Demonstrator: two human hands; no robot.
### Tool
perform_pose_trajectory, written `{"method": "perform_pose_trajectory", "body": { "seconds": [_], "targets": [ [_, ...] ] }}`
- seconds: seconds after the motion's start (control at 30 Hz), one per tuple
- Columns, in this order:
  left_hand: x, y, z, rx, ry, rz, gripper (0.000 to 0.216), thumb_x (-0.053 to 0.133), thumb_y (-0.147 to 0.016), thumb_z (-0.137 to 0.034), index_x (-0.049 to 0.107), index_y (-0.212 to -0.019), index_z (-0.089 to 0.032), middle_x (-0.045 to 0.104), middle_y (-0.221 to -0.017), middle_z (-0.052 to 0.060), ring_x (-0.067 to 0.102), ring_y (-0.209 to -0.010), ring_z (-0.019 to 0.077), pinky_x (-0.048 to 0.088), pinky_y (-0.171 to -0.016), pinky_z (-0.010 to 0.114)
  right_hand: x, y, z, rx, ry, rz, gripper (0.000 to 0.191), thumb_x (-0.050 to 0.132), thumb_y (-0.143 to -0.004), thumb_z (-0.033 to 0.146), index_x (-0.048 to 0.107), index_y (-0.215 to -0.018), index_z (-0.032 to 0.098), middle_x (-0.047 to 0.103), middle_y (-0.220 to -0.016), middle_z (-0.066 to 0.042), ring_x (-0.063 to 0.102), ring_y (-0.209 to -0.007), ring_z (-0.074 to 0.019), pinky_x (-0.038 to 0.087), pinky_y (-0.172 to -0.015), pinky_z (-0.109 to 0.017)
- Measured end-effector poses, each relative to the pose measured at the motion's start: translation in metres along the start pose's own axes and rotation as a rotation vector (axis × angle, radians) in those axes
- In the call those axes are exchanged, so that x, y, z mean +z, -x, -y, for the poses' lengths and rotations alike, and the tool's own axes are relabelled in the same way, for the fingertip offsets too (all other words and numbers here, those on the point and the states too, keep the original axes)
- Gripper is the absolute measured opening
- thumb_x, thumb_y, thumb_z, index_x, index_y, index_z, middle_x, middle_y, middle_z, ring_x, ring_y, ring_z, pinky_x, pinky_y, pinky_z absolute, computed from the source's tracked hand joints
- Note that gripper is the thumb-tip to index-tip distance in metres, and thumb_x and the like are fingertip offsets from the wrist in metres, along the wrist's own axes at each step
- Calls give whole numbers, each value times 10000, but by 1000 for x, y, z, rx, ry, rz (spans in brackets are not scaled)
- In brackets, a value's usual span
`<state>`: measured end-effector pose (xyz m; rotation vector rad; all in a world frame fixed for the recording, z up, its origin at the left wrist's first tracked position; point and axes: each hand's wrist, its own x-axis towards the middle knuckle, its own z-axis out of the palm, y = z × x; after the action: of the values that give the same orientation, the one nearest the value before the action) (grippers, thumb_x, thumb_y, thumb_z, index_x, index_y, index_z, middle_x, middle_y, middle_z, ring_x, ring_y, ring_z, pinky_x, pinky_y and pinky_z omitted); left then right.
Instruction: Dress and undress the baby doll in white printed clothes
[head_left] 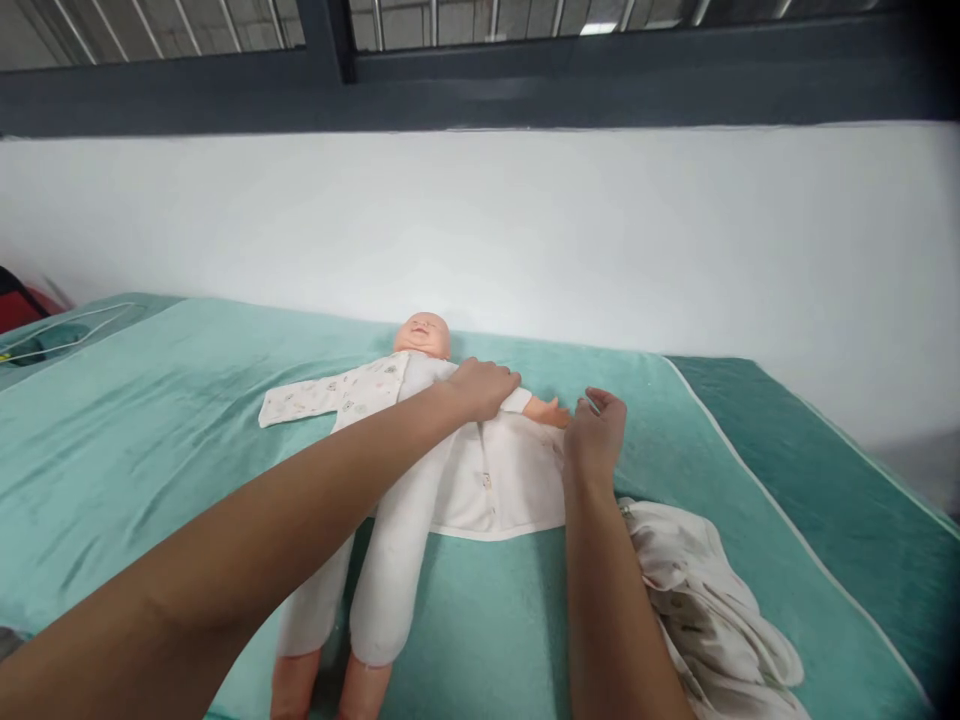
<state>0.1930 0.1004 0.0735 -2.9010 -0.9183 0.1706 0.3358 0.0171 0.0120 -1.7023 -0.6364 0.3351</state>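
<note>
A baby doll (421, 336) lies on its back, dressed in a white undersuit, its head toward the wall. A white printed baby jacket (371, 388) covers its arm on the left, with that sleeve stretched out sideways. The jacket's other half lies spread under the doll on the right. My left hand (484, 388) reaches across the doll and is closed round its arm on the right side. Beside the doll's small hand (547, 411) is my right hand (598, 435), fingers loosely bent and apart, with nothing visible in them.
Crumpled white baby clothing (701, 590) lies to the right of my right forearm. A light green cloth (187, 400) covers the table, with a darker green one (787, 450) at the right. A white wall (480, 220) rises behind. Something red and black (19, 300) is at far left.
</note>
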Motion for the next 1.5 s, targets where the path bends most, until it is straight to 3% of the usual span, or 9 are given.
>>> {"method": "perform_pose_trajectory", "body": {
  "seconds": [0.17,0.33,0.53,0.7,0.8,1.3,1.5],
  "targets": [
    [-15,22,20,-26,-46,-58,301,517,-798,-87,522,-1085,-179,657,-1049,114,633,-938,278,448,-733,375,-5,7,4,-55,230,236,101,566,-792,277,618,-841,206,674,-918,-98,629,-886,-251,419,-780,-350],
    [-21,37,20,-45,-61,-54,270,498,-814,-73,524,-1056,-188,661,-1047,105,620,-981,276,440,-776,383,-1,15,9,-91,370,423,170,708,-698,337,611,-622,219,649,-704,-58,600,-742,-248,370,-686,-335],
    [-22,45,21,-74,-89,-78,270,476,-818,-56,539,-1045,-189,669,-1042,96,621,-981,267,430,-754,366,-9,7,16,-86,218,316,240,553,-831,425,542,-712,217,603,-708,-19,537,-678,-175,388,-611,-280],
    [-21,47,21,-77,-155,-54,296,502,-811,-66,583,-1064,-197,690,-1039,96,625,-971,272,409,-798,397,-14,18,30,50,-492,261,399,604,-810,581,410,-711,247,379,-562,84,372,-512,-115,384,-528,-266],
    [-16,42,16,-91,-180,-1,276,529,-833,-110,624,-1071,-209,708,-1046,102,626,-973,281,382,-857,437,-15,30,39,61,-670,299,388,618,-821,572,407,-747,255,376,-590,86,382,-509,-116,430,-548,-285],
    [-4,35,-4,-174,-214,60,272,574,-844,-138,696,-1076,-210,714,-1109,133,596,-1056,308,327,-962,486,-9,56,51,4,-767,400,356,566,-870,537,372,-752,262,352,-648,78,392,-525,-116,482,-612,-301],
    [2,28,0,-269,21,-17,339,644,-762,-124,684,-1094,-184,679,-1172,165,539,-1172,339,306,-1044,517,-1,70,53,53,-782,561,328,619,-833,544,477,-839,249,524,-699,55,535,-616,-135,486,-622,-283]
  ]
}}
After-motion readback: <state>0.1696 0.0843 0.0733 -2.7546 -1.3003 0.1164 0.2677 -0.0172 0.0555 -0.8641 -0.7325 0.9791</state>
